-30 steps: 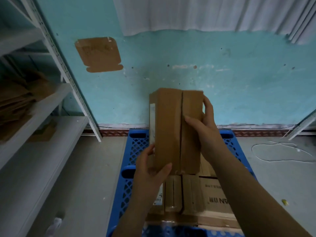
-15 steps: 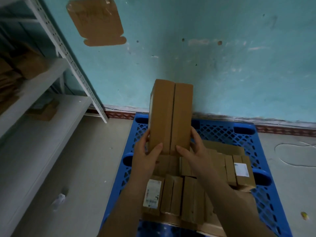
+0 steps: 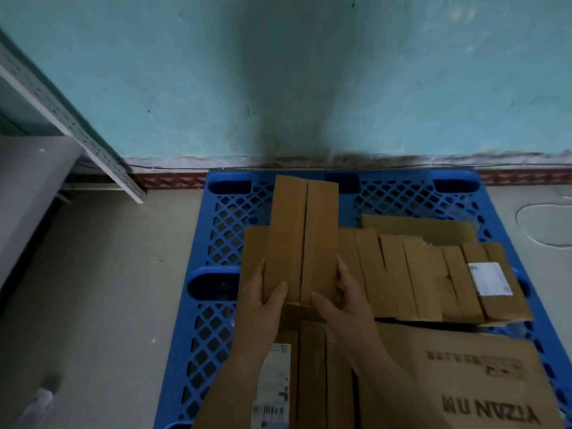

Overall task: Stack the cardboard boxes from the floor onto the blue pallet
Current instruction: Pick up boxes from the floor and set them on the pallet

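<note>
In the middle of the frame, both hands grip the near end of a long cardboard box (image 3: 301,236), which lies tilted over the back left part of the blue pallet (image 3: 216,230). The left hand (image 3: 263,308) has its thumb on top and fingers curled along the left side; the right hand (image 3: 340,301) mirrors it on the right side. To the right sits a row of boxes (image 3: 433,274), with more boxes (image 3: 312,366) along the lower edge. To set it well, I judge the person should lower the far end first, slide the box flush against the row, keep its seam parallel to theirs, then let go only once it lies flat.
</note>
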The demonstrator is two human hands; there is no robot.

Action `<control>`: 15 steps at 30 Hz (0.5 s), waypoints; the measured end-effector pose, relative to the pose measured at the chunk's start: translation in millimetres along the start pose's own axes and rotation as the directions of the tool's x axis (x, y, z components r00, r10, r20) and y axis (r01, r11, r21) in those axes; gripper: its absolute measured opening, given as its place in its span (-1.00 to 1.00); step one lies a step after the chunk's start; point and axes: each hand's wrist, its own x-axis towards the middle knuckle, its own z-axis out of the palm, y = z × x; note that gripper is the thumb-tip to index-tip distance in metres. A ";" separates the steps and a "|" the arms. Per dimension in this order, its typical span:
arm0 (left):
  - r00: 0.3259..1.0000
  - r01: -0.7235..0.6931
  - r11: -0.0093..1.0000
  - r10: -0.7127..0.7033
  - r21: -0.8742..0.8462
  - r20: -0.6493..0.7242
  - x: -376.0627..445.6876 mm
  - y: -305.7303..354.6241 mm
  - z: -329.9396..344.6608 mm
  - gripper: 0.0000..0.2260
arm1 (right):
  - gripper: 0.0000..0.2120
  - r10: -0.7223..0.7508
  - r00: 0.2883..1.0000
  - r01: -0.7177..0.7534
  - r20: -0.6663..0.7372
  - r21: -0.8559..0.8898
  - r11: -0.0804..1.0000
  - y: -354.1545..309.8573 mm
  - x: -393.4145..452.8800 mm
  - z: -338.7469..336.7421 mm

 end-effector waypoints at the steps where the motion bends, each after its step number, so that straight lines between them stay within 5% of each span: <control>1: 1.000 0.021 1.000 -0.021 0.007 0.015 6.0 -13.9 4.8 -0.51 | -0.31 0.025 0.999 -0.026 -0.030 -0.042 0.999 15.1 4.5 0.9; 8: 0.982 0.136 0.979 -0.153 0.150 0.112 26.7 -86.1 30.5 -0.52 | -0.41 0.158 0.972 -0.216 -0.175 -0.393 0.894 93.1 19.0 15.8; 15: 0.993 0.108 0.950 -0.120 0.294 0.021 16.7 -86.8 39.4 -0.53 | -0.50 0.155 0.980 -0.192 -0.125 -0.387 0.902 99.0 12.8 4.9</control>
